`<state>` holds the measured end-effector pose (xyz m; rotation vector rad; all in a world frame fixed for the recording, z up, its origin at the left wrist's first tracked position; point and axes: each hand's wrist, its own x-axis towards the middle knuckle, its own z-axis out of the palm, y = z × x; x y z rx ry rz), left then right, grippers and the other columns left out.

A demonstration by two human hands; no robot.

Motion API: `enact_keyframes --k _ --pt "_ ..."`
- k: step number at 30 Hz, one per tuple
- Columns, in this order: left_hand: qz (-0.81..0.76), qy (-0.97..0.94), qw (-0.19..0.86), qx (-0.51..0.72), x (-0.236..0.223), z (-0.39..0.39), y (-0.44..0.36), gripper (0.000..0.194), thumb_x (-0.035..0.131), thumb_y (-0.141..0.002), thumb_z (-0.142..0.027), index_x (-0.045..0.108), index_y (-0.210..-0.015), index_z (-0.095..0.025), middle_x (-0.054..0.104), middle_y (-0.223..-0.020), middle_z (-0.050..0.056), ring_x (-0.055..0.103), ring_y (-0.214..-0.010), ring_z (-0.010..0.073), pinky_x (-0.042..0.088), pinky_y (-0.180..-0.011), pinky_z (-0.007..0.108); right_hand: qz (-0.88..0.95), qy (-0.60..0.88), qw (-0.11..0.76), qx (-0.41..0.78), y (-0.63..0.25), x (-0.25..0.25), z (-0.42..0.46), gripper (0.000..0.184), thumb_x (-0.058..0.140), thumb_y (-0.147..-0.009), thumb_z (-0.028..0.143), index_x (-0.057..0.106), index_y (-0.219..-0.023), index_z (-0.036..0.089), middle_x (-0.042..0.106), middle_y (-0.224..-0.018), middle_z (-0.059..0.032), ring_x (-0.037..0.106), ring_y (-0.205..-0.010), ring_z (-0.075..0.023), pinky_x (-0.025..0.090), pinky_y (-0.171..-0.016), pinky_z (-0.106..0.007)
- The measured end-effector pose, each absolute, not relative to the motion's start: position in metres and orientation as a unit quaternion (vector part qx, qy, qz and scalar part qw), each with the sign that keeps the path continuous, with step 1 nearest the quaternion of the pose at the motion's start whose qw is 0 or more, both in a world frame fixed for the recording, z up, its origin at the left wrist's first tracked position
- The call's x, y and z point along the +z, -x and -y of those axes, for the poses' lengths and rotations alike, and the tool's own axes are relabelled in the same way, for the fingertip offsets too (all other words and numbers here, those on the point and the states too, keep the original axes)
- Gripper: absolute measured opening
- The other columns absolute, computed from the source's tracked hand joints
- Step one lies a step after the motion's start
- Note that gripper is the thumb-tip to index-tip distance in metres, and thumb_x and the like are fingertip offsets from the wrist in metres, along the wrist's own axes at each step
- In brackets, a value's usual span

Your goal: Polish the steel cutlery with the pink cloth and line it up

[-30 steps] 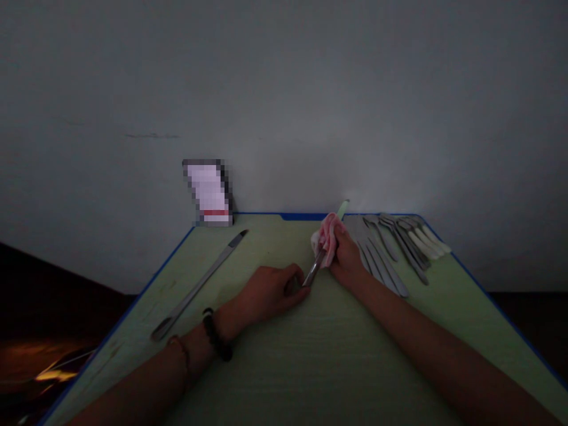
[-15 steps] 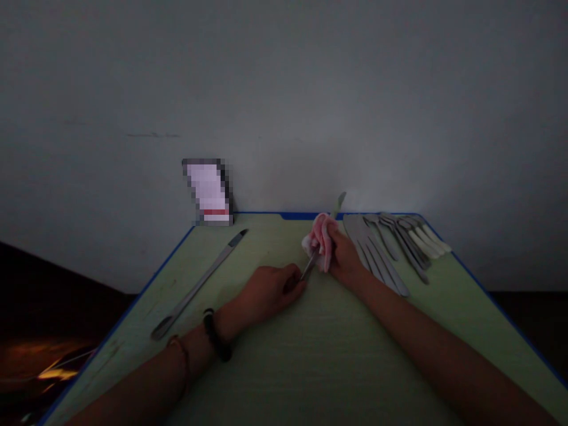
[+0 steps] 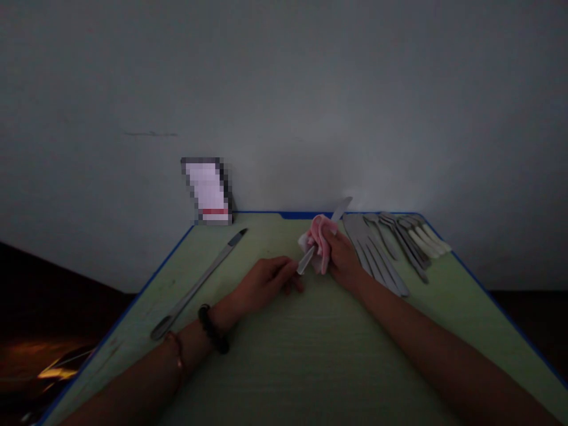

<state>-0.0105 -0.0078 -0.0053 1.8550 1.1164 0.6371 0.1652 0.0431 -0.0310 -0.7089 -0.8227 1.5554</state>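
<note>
My right hand (image 3: 341,257) is closed round a pink and white cloth (image 3: 318,242) wrapped about a table knife (image 3: 307,261). One end of the knife pokes out past the cloth toward the wall; the other end points at my left hand. My left hand (image 3: 265,283) rests on the pale green table (image 3: 310,355), fingers loosely curled, its fingertips just beside the knife's near end. Whether they still pinch it I cannot make out. Dark bead bracelets sit on my left wrist.
A long metal utensil (image 3: 199,281) lies diagonally on the table's left part. Several knives and spoons (image 3: 390,245) lie in a row at the back right. A blurred-out card (image 3: 207,191) leans on the wall at the back left corner. The table has a blue edge.
My right hand with the cloth slid down the knife toward my left hand. The left hand loosened and its fingers spread a little at the knife's near end.
</note>
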Motion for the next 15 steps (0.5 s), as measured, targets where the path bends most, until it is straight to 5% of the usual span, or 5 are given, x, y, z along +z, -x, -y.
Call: enact_keyframes --k 5,15 --pt "-0.434 -0.747 0.444 0.236 -0.0077 0.0084 0.0126 0.023 0.053 -0.088 -0.036 0.061 -0.092 -0.016 0.072 -0.08 0.001 0.058 -0.062 0.0102 0.04 -0.055 0.019 0.357 0.294 0.597 0.655 -0.1653 -0.0329 -0.044 0.031 0.064 -0.077 0.049 0.065 -0.076 0.018 0.062 -0.068 -0.0005 0.056 -0.061 -0.0113 0.046 -0.06 -0.024" --pt "-0.442 -0.756 0.387 0.289 -0.0065 0.004 0.0127 0.031 0.042 -0.094 -0.036 0.063 -0.083 -0.016 0.066 -0.07 0.0 0.056 -0.059 0.0101 0.044 -0.058 0.02 0.481 0.336 0.538 0.605 -0.1673 -0.0371 -0.041 0.034 0.063 -0.076 0.05 0.061 -0.085 0.018 0.062 -0.072 -0.0001 0.053 -0.06 -0.0115 0.043 -0.057 -0.025"
